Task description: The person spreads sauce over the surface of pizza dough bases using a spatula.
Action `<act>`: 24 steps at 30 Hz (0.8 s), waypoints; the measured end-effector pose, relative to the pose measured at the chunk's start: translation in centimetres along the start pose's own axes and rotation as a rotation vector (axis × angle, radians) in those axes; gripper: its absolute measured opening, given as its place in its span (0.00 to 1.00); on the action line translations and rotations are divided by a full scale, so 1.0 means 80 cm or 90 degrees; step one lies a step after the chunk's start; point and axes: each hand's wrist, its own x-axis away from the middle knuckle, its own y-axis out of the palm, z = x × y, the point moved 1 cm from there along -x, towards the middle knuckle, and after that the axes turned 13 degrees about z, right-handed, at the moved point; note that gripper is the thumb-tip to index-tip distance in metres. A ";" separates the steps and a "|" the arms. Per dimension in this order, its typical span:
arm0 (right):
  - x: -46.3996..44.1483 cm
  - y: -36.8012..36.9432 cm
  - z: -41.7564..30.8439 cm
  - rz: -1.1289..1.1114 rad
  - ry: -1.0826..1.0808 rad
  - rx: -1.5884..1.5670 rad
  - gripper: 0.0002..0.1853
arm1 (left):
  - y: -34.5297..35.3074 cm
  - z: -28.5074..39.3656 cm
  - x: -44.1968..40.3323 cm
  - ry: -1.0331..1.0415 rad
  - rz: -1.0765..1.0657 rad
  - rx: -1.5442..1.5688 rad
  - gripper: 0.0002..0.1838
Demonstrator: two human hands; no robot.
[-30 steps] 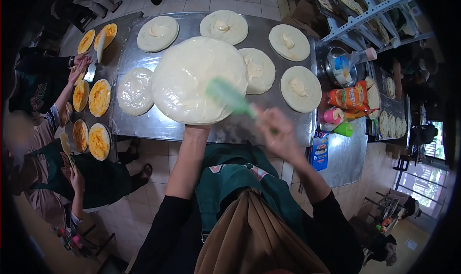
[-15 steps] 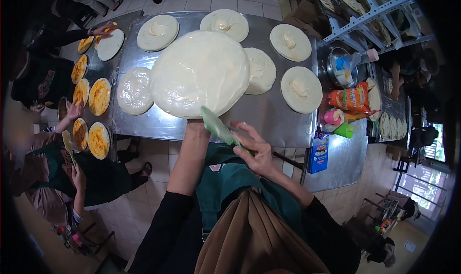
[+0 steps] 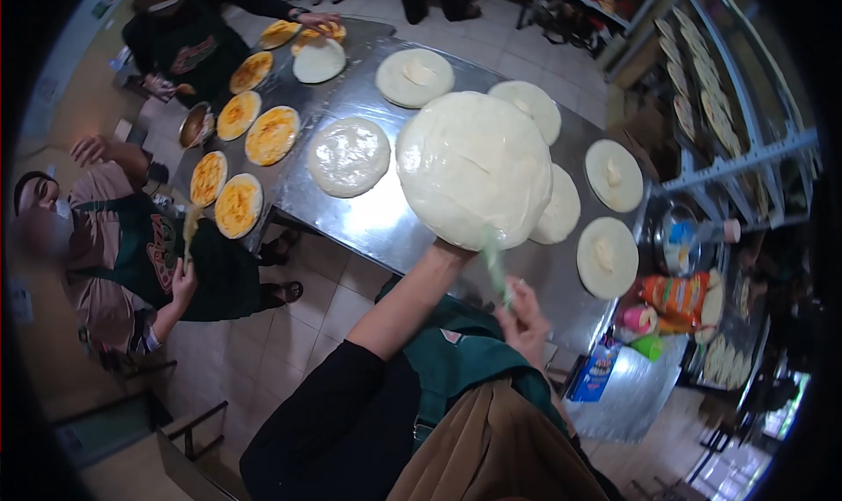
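A large round pizza base [image 3: 474,163], coated with a glossy cream-coloured spread, is held up above the steel table. My left hand [image 3: 452,250] supports it from underneath; the fingers are hidden behind it, and only the wrist and forearm show. My right hand [image 3: 524,315] is closed around the handle of a green spatula [image 3: 494,268]. The spatula's blurred blade meets the lower edge of the base. Another glossy coated base [image 3: 349,157] lies to the left, while a base with a dab of spread [image 3: 559,207] is partly covered at the right.
More bases with dabs of spread, such as one at right [image 3: 607,257], lie on the steel table [image 3: 368,225]. Orange-topped rounds [image 3: 272,136] are at left, near two co-workers. An orange packet [image 3: 675,297], cups and a blue box [image 3: 594,375] stand at right.
The view has swung left, so everything sits differently in the frame. My right hand has turned the spatula more upright, with its blade at the base's lower edge.
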 end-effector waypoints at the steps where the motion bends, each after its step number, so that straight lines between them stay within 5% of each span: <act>1: -0.002 0.006 0.002 -0.014 0.058 -0.054 0.19 | 0.001 0.002 0.003 0.005 0.000 0.002 0.33; 6: -0.053 -0.009 0.016 -0.005 0.353 -0.513 0.23 | -0.002 -0.002 0.006 0.005 -0.001 0.001 0.33; 15: -0.055 -0.007 0.011 0.055 0.414 -0.605 0.26 | -0.011 0.013 0.006 0.016 -0.038 0.044 0.31; 24: 0.012 0.001 0.018 0.129 0.480 -0.612 0.26 | 0.004 0.041 0.023 0.063 0.109 -0.024 0.30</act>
